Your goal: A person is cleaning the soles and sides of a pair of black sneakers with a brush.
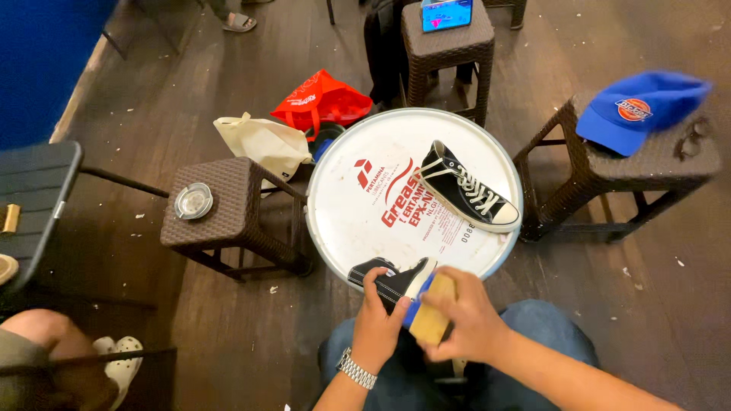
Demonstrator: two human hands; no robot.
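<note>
The left hand (378,320), a metal watch (356,371) sitting on its wrist, is gripping a black high-top sneaker (390,279) — fingers wrapped over the shoe's upper, holding it over the person's lap at the near edge of a round white drum lid (358,221). The right hand (466,316) is clamping a wooden-backed brush (432,308) with a blue underside, pressing it against the sneaker's white sole. Both hands are closed tight on what they are holding.

Farther out, the matching sneaker (468,189) is lying on its side near the lid's far right edge, white laces showing, its toe pointing toward the right rim.

Left of the drum, a dark wicker stool (221,217) is carrying a small glass ashtray (193,201) on its top. Behind it, a cream cloth bag (263,142) and a red bag (321,99) are resting on the wooden floor, just beside each other. To the right, another wicker stool (655,164) is holding a blue cap (640,106) — glasses (694,137) are lying at its right edge. At the far end, a third stool (448,47) is bearing a lit screen (447,14).
</note>
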